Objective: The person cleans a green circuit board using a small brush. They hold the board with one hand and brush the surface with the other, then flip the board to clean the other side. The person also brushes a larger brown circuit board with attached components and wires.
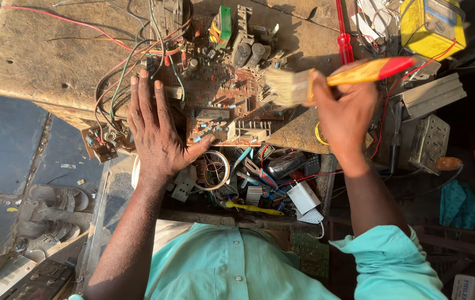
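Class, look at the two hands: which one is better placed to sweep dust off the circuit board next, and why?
Right. The right hand already grips the brush, bristles at the circuit board edge; the left hand lies flat, steadying it.

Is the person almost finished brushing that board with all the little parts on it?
Hard to say. Already done: the circuit board lies flat on the worn table, pinned at its edge by the left hand. In hand: the right hand grips a paintbrush, bristles by the board's right side. Left: I can't tell how much dust remains. Loose wires trail off the board.
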